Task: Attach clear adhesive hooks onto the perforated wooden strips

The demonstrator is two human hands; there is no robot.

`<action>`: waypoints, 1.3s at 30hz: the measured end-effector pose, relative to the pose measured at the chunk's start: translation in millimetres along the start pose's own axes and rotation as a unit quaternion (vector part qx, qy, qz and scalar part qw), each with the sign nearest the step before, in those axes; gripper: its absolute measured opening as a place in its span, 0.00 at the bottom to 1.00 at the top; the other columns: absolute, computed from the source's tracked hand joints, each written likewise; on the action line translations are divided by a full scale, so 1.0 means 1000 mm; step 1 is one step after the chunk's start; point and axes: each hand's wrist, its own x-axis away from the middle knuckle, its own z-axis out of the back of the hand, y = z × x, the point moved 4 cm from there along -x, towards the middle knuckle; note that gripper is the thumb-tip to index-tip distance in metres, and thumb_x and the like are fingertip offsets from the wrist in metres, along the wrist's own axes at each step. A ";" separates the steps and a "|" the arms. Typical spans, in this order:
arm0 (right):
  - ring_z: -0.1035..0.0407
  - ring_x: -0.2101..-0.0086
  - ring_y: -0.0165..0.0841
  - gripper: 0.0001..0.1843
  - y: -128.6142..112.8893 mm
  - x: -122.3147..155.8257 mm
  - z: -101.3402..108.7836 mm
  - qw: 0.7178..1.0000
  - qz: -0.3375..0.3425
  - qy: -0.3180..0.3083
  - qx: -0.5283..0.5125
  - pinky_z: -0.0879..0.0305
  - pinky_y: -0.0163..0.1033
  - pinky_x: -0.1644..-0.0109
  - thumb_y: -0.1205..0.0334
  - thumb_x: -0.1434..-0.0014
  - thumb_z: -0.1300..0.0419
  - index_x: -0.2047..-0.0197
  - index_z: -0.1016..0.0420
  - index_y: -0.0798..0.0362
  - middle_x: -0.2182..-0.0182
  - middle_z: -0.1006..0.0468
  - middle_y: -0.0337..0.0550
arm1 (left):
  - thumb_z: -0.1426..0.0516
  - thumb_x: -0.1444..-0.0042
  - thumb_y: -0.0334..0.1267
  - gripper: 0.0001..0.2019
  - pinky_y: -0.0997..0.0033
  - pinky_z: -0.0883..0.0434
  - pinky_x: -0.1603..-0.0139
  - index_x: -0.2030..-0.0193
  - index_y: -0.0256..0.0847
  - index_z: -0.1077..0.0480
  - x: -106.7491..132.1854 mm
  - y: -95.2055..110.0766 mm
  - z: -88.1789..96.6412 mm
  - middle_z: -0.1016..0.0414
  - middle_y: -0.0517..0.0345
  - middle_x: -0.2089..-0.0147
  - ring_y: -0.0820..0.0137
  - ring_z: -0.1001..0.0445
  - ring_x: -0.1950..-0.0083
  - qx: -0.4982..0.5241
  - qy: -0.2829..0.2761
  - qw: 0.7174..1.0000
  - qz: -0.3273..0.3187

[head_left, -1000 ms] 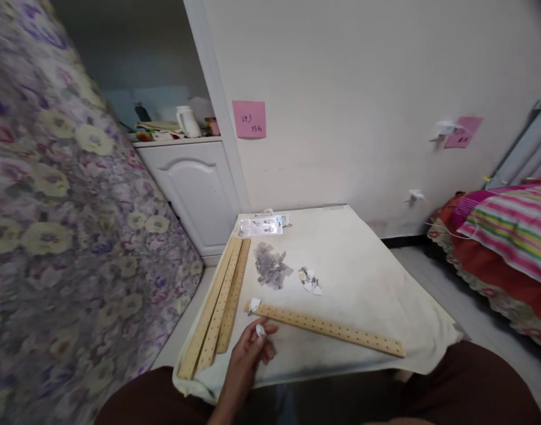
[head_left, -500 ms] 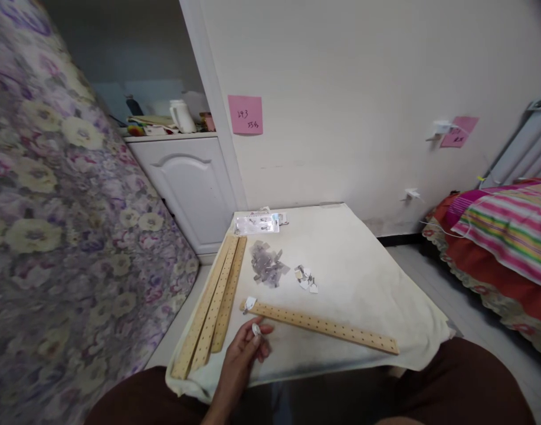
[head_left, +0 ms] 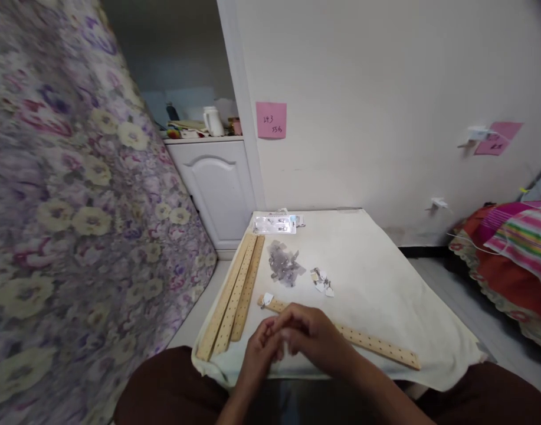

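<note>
My left hand (head_left: 262,347) and my right hand (head_left: 312,337) meet above the front of the table, fingertips pinched together. A small white piece that showed in my left fingers a moment earlier is now mostly hidden between the hands. Behind them lies a wooden strip with rows of holes (head_left: 376,343), its middle covered by my right hand. On the strip's left end rests a white tag-like piece with a small metal part (head_left: 267,299). Similar white pieces with metal bits (head_left: 322,283) form a small cluster beyond the strip. Left of that is a pile of greyish clear plastic pieces (head_left: 284,265).
Several more perforated wooden strips (head_left: 237,292) lie side by side along the left edge of the cloth-covered table (head_left: 376,277). A clear plastic package (head_left: 274,224) sits at the back. A floral curtain (head_left: 93,206) hangs at the left; a bed (head_left: 513,254) stands at the right.
My right hand has come in from below the view and joined my left hand, which has drawn slightly nearer. The view has turned a little to the left.
</note>
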 end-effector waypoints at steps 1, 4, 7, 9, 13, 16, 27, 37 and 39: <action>0.33 0.75 0.27 0.05 0.015 -0.006 0.008 0.998 -0.010 0.054 0.035 0.37 0.31 0.70 0.65 0.46 0.44 0.68 0.26 0.53 0.75 0.26 0.36 | 0.39 0.52 0.51 0.24 0.76 0.43 0.78 0.52 0.40 0.32 0.001 -0.001 -0.001 0.33 0.65 0.75 0.77 0.40 0.79 -0.010 -0.004 1.000 -0.008; 0.38 0.80 0.25 0.03 0.074 -0.016 0.028 0.986 -0.063 0.125 0.092 0.42 0.30 0.76 0.67 0.50 0.45 0.72 0.31 0.54 0.80 0.31 0.33 | 0.41 0.48 0.49 0.23 0.77 0.47 0.78 0.48 0.40 0.34 0.005 -0.006 -0.003 0.44 0.70 0.80 0.77 0.46 0.79 -0.080 0.002 0.996 -0.036; 0.38 0.82 0.26 0.04 0.114 -0.020 0.033 0.984 -0.098 0.124 0.078 0.44 0.30 0.79 0.63 0.50 0.45 0.70 0.32 0.53 0.83 0.33 0.31 | 0.42 0.46 0.46 0.22 0.76 0.47 0.76 0.47 0.39 0.32 0.007 -0.007 -0.005 0.44 0.69 0.80 0.76 0.45 0.78 -0.178 0.022 0.981 -0.079; 0.38 0.82 0.26 0.06 0.122 -0.022 0.031 0.986 -0.100 0.118 0.068 0.43 0.30 0.80 0.61 0.50 0.44 0.69 0.32 0.53 0.82 0.32 0.32 | 0.42 0.46 0.45 0.21 0.75 0.43 0.74 0.47 0.40 0.31 0.008 -0.005 -0.006 0.37 0.65 0.77 0.74 0.42 0.76 -0.213 0.027 0.971 -0.102; 0.38 0.83 0.26 0.07 0.121 -0.027 0.024 0.986 -0.103 0.114 0.058 0.43 0.31 0.80 0.59 0.51 0.43 0.70 0.33 0.54 0.84 0.32 0.32 | 0.42 0.47 0.43 0.20 0.73 0.38 0.70 0.46 0.44 0.31 0.010 -0.002 -0.011 0.26 0.56 0.61 0.73 0.37 0.74 -0.227 0.003 0.966 -0.127; 0.41 0.85 0.25 0.09 0.127 -0.029 0.021 0.988 -0.108 0.110 0.031 0.43 0.31 0.80 0.57 0.52 0.43 0.73 0.36 0.53 0.86 0.35 0.30 | 0.41 0.47 0.42 0.20 0.74 0.39 0.71 0.47 0.45 0.31 0.010 -0.003 -0.011 0.26 0.56 0.59 0.74 0.37 0.74 -0.218 -0.016 0.968 -0.119; 0.38 0.83 0.27 0.10 0.117 -0.022 0.019 0.983 -0.064 0.165 0.040 0.42 0.33 0.77 0.54 0.47 0.44 0.71 0.37 0.51 0.85 0.34 0.31 | 0.41 0.47 0.47 0.24 0.75 0.40 0.72 0.45 0.40 0.36 0.006 -0.009 -0.003 0.33 0.64 0.75 0.73 0.36 0.74 -0.083 -0.033 0.994 -0.055; 0.32 0.76 0.32 0.12 0.115 -0.016 0.012 0.984 -0.037 0.174 0.003 0.36 0.36 0.70 0.51 0.47 0.43 0.71 0.36 0.51 0.79 0.27 0.37 | 0.41 0.48 0.53 0.22 0.70 0.33 0.66 0.51 0.41 0.32 0.005 -0.008 0.000 0.27 0.56 0.63 0.70 0.29 0.68 -0.008 -0.049 0.998 -0.035; 0.34 0.78 0.30 0.15 0.123 -0.017 0.013 0.981 -0.056 0.185 -0.031 0.37 0.35 0.73 0.48 0.49 0.42 0.72 0.36 0.51 0.81 0.28 0.36 | 0.40 0.50 0.53 0.22 0.71 0.34 0.66 0.53 0.41 0.31 0.004 -0.010 0.001 0.28 0.57 0.65 0.70 0.29 0.69 -0.006 -0.050 0.998 -0.035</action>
